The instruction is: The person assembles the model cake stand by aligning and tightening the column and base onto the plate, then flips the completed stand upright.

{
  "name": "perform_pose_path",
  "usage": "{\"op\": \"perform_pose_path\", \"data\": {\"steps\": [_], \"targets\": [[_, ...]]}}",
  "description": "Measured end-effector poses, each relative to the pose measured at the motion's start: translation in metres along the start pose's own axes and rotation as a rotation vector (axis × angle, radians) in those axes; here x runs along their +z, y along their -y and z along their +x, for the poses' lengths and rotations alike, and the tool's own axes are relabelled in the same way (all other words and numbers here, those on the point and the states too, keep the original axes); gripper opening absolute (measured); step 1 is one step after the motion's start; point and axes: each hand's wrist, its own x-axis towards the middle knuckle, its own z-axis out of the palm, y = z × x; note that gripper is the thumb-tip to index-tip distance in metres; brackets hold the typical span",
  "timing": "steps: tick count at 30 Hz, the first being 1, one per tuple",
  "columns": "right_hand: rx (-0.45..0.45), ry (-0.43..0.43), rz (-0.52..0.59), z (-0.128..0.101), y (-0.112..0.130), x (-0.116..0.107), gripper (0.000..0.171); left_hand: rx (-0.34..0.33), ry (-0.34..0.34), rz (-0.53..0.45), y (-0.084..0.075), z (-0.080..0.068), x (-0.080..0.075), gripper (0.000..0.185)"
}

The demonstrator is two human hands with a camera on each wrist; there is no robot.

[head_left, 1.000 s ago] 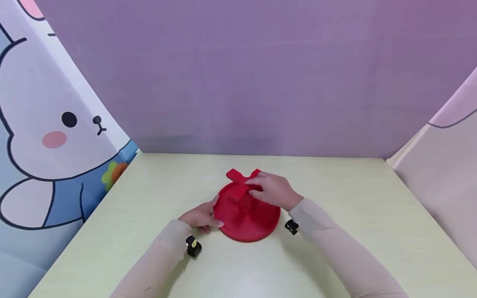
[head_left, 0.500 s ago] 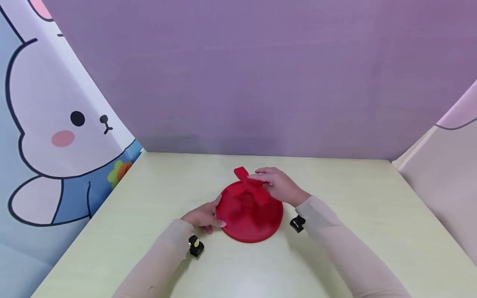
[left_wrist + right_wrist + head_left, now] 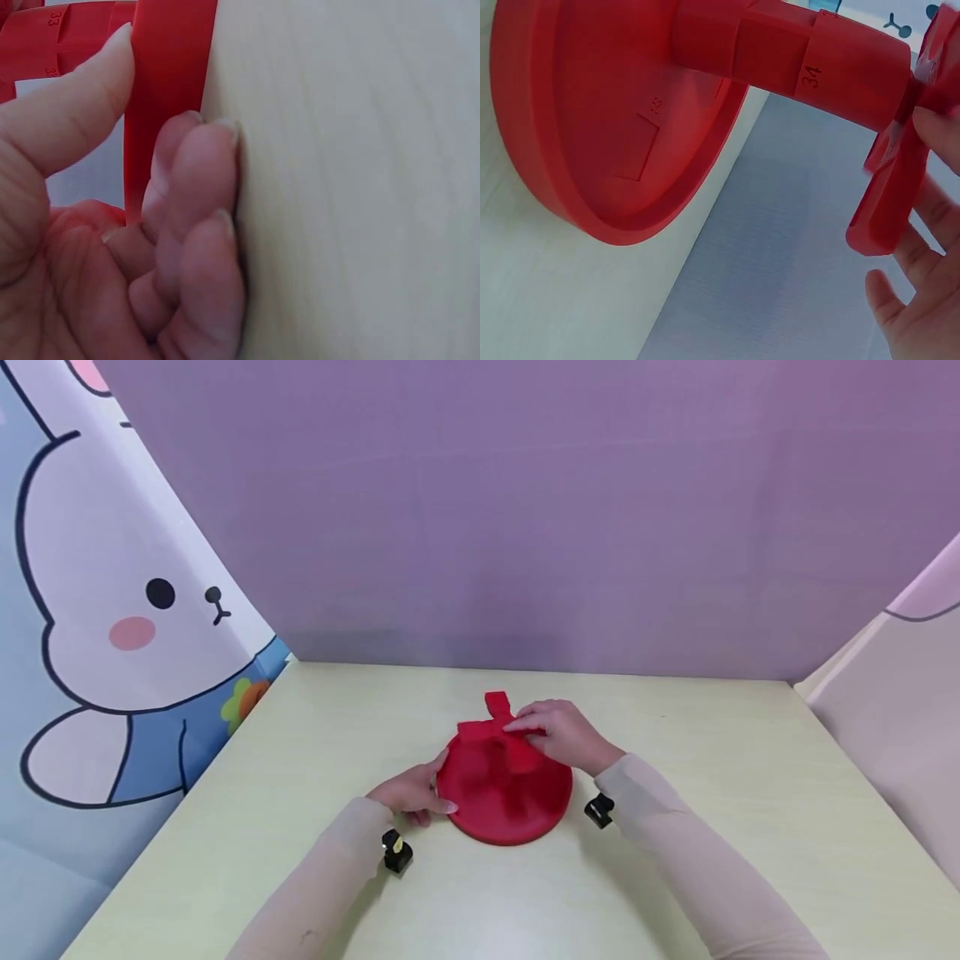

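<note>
A red plastic stand is on the table, made of a round base (image 3: pixel 502 827), an upright column (image 3: pixel 776 52) marked 34 and a cross-shaped top piece (image 3: pixel 496 703). My left hand (image 3: pixel 411 790) grips the left edge of the base. In the left wrist view its thumb lies on the rim and the curled fingers reach the outer edge, close to the table. At the top, my right hand (image 3: pixel 564 732) pinches one arm of the cross, thumb on the near side and fingers behind it in the right wrist view. The hand hides part of the cross in the head view.
The pale wooden table (image 3: pixel 697 810) extends to both sides. A purple backdrop (image 3: pixel 540 518) rises at its far edge, and a curtain with a cartoon rabbit (image 3: pixel 112 610) hangs on the left. Each wrist carries a small black device.
The cross-shaped top piece has turned clockwise as seen from above. My right hand has shifted slightly right with fresh placement on an arm; my left hand keeps its grip on the base.
</note>
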Motion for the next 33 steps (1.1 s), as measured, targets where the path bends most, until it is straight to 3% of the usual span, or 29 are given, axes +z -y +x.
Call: {"op": "perform_pose_path", "data": {"steps": [6,11,20,23,28,30,33], "targets": [[0.125,0.044,-0.04,-0.001,0.008,0.0,0.035,0.016,-0.006,0.019,0.001,0.002,-0.001,0.099],[0.165,0.082,-0.118,0.0,0.017,0.003,0.037,0.008,0.0,-0.008,0.003,0.0,-0.002,0.1],[0.283,0.133,-0.01,0.001,0.024,-0.001,0.036,-0.006,-0.004,-0.017,0.003,-0.001,0.001,0.1],[0.273,0.05,0.009,0.001,0.023,-0.006,0.029,-0.006,-0.005,0.0,0.002,-0.001,0.002,0.1],[0.147,-0.101,-0.051,0.002,0.015,-0.009,0.025,-0.025,-0.017,0.005,0.002,0.0,0.002,0.1],[0.114,-0.098,-0.061,0.003,0.011,-0.009,0.029,-0.03,-0.016,0.009,0.002,0.0,0.002,0.1],[0.098,-0.025,-0.024,0.004,0.005,-0.009,0.034,-0.032,-0.017,0.013,0.002,-0.001,0.001,0.1]]}}
